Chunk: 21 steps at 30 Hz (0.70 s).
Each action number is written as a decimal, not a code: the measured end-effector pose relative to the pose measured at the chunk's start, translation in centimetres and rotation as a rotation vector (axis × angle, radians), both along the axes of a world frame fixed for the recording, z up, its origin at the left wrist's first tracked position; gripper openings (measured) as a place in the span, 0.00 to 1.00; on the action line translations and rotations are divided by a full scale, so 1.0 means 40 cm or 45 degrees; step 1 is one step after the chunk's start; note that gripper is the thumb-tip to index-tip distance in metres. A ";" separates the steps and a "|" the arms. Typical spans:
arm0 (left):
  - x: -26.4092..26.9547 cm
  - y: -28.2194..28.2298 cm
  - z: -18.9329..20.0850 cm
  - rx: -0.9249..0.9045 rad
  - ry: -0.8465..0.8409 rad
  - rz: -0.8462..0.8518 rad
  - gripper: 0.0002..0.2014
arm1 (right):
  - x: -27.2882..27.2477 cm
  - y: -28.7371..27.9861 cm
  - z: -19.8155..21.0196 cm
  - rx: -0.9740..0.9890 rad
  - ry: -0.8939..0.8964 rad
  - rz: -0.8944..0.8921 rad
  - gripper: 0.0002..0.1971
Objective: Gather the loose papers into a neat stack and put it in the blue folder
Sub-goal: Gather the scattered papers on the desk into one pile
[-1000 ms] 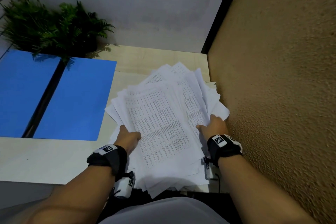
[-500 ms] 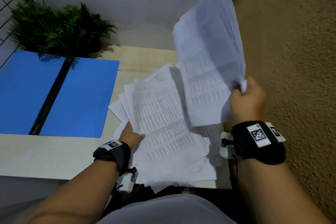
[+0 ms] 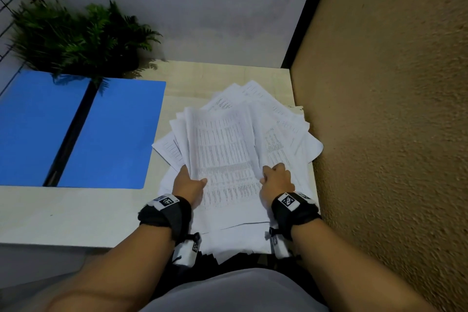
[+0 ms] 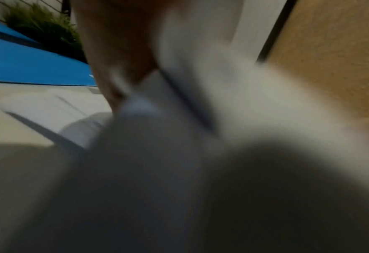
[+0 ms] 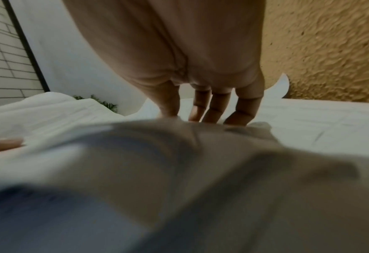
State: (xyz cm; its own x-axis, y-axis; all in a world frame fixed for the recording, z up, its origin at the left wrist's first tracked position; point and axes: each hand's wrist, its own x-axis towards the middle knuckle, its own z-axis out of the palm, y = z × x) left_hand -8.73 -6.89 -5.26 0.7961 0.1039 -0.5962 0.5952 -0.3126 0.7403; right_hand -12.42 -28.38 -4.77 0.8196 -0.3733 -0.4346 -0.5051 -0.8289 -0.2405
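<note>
On the desk, both hands pinched the fanned papers [image 3: 228, 159]: left hand [image 3: 188, 183], right hand [image 3: 277, 180]. Thin, limp and slippery, the sheets would likely handle best squeezed at opposite side edges.

Left hand [image 3: 188, 183] and right hand [image 3: 276, 180] are forward, fingers [image 5: 209, 109] curled downward.

Both bare forearms wear black wrist straps [image 3: 164, 213] bearing white square-coded tags [image 3: 288, 200]; small white cameras [image 3: 187, 252] hang beneath, at six o'clock.

office desk nook | printed papers [image 3: 228, 154] | blue folder [image 3: 106, 134] | potted fern [image 3: 83, 38]
</note>
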 end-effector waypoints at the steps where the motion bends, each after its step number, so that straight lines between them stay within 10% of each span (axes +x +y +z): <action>1: 0.003 0.004 0.007 -0.040 0.022 0.044 0.28 | 0.006 -0.007 0.005 0.003 -0.041 -0.042 0.14; 9: 0.151 0.076 0.110 -0.046 -0.184 0.115 0.19 | 0.000 -0.129 0.027 0.058 -0.104 -0.372 0.46; 16: 0.368 0.027 0.109 0.530 -0.168 -0.590 0.17 | -0.025 -0.149 0.000 0.237 -0.273 -0.393 0.18; 21: 0.384 0.027 0.079 0.598 -0.178 -0.628 0.16 | -0.036 -0.173 0.010 0.489 -0.194 -0.457 0.17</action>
State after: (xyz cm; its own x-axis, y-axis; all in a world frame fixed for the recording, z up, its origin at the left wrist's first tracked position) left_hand 6.64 -5.79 -2.11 0.8825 -0.0679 -0.4655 0.2104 -0.8280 0.5198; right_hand -13.86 -35.31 -4.36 0.7341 -0.4790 -0.4813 -0.6760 -0.4488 -0.5844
